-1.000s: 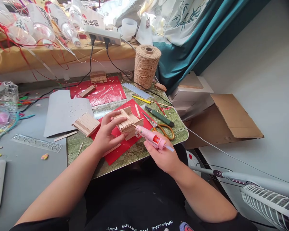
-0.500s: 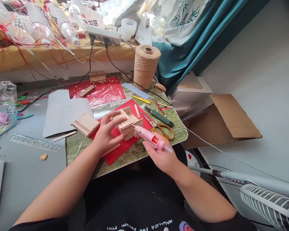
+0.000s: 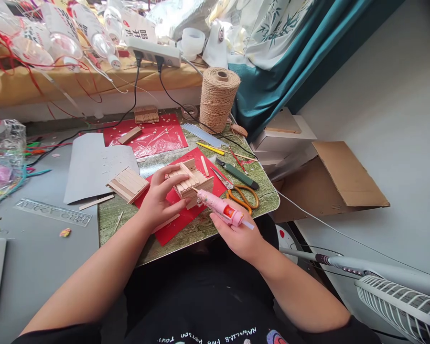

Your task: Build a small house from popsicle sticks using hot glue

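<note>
reading the clock from the small wooden box (image 3: 198, 180) as its centre, my left hand (image 3: 161, 196) comes in between eight and nine. its fingers spread across the slatted top and the thumb sits along the near side, so the box is gripped between them. the box is over a red sheet (image 3: 172, 231); i can't tell whether it rests flat there or is tipped up a little.

my right hand (image 3: 241, 239), apart from the left and between four and five o'clock, is wrapped around a pink glue gun (image 3: 218, 208). the gun's nozzle points toward ten, its tip right at the box's near edge; i can't make out whether the two touch. most of my right fingers are hidden under the gun, so the trigger doesn't show. a translucent glue stick (image 3: 248, 224) pokes out of its back end.

at one o'clock, near the box, a loose wooden stick (image 3: 204, 165) lies on the red sheet. scissors (image 3: 246, 195) with orange handles are at three, and a green-handled cutter (image 3: 238, 173) lies just beyond them, between two and three. farther out at one are a yellow pen (image 3: 210, 148) and a tall twine spool (image 3: 219, 102). a slatted wooden panel (image 3: 128, 184) lies at nine.
</note>
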A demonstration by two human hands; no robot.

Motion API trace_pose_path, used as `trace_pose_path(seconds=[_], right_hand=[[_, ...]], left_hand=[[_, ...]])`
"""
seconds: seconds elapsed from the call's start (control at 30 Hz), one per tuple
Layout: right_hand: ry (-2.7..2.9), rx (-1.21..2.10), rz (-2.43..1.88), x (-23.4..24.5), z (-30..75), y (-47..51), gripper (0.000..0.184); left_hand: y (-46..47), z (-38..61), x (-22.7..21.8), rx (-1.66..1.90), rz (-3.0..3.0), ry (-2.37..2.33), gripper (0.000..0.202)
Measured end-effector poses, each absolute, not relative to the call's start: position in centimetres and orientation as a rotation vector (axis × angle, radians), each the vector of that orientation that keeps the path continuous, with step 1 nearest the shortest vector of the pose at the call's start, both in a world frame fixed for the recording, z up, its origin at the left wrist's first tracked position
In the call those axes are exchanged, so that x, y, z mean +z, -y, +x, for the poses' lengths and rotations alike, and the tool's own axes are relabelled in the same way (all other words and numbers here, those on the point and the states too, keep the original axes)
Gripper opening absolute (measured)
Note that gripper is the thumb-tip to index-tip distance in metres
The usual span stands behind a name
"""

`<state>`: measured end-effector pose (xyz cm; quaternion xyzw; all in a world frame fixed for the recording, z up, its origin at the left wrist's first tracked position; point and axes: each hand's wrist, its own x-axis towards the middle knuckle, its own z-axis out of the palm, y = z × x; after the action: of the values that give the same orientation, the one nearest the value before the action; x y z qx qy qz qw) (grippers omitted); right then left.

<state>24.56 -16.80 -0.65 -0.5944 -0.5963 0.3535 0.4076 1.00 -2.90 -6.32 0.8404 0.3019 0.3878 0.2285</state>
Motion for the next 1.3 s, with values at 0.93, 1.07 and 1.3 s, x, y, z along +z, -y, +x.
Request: trace_pose_path(seconds=[0.93, 1.07, 1.3], right_hand=[[1.584, 0.901, -1.478, -1.0, 23.3, 17.0, 0.029], [1.591, 0.886, -1.477, -1.0, 23.4, 17.1, 0.027], [1.552, 0.881, -1.452, -0.6, 23.6, 17.0, 0.027]], left_hand=[[3.0, 0.9, -6.5, 1.048, 2.31, -0.843, 0.057], [3.0, 0.9, -6.6, 1.039, 2.312, -0.851, 0.058], [3.1, 1.0, -6.2, 1.033, 2.315, -0.852, 0.056]])
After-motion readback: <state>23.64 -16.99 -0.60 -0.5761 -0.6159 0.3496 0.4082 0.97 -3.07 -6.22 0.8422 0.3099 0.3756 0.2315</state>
